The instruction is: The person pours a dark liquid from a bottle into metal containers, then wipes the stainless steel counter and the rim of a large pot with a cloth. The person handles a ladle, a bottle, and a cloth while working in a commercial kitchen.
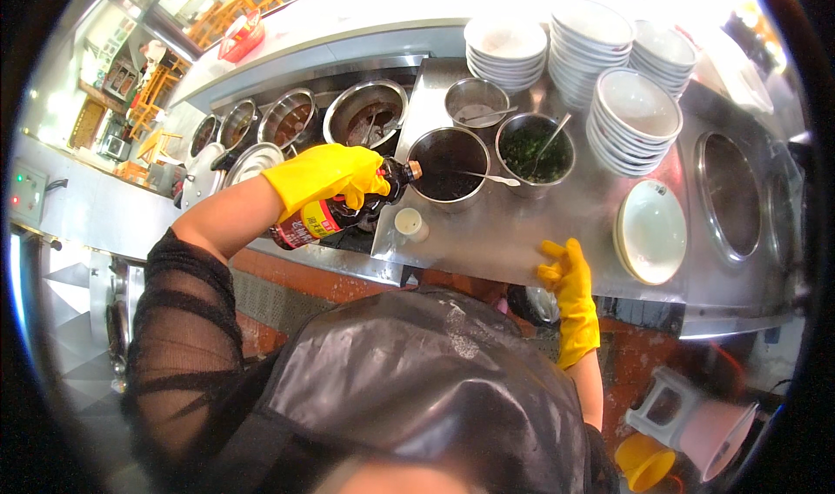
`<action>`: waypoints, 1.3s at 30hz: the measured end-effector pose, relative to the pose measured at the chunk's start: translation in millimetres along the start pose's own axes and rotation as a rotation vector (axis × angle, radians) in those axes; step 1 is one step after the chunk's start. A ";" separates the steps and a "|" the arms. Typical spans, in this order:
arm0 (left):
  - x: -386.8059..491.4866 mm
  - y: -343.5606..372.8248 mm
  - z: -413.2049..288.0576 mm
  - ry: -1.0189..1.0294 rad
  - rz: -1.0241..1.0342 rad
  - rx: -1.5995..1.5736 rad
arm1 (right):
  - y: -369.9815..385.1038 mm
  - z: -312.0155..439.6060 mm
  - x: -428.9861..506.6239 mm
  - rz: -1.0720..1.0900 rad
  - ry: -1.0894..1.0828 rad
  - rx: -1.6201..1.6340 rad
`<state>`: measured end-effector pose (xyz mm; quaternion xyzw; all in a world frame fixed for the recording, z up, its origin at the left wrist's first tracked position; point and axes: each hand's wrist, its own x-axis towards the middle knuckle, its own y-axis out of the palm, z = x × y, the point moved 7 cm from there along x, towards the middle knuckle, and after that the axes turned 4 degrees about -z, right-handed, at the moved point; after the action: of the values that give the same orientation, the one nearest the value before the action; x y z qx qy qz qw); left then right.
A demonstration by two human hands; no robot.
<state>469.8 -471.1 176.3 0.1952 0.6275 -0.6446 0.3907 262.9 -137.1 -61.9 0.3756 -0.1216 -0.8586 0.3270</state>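
Note:
My left hand [339, 174], in a yellow rubber glove, grips a large bottle of dark sauce [313, 223]. The bottle is tilted, its neck at the left rim of a steel pot of dark liquid [447, 155] with a spoon in it. Whether anything flows out cannot be told. My right hand [564, 266], gloved the same way, holds nothing and rests at the steel counter's front edge with its fingers apart. A small pale cup [409, 222] stands below the dark pot. Beside that pot are a pot of chopped greens [538, 148] and a smaller steel pot [475, 106], each with a spoon.
Stacks of white bowls [633, 112] stand at the back right, with oval dishes [652, 233] nearer. Several steel pots [366, 112] and loose lids [258, 161] line the left. A round well [730, 194] is at the far right. A stool [662, 406] and buckets [646, 461] are on the floor.

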 end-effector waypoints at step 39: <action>-17.2 -8.8 -3.6 -0.049 -0.129 -0.213 | -4.6 -9.2 5.1 -0.022 0.092 0.197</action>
<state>473.1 -464.0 194.2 0.0961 0.6940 -0.6027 0.3820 264.8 -136.7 -73.2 0.4463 -0.1860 -0.8279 0.2842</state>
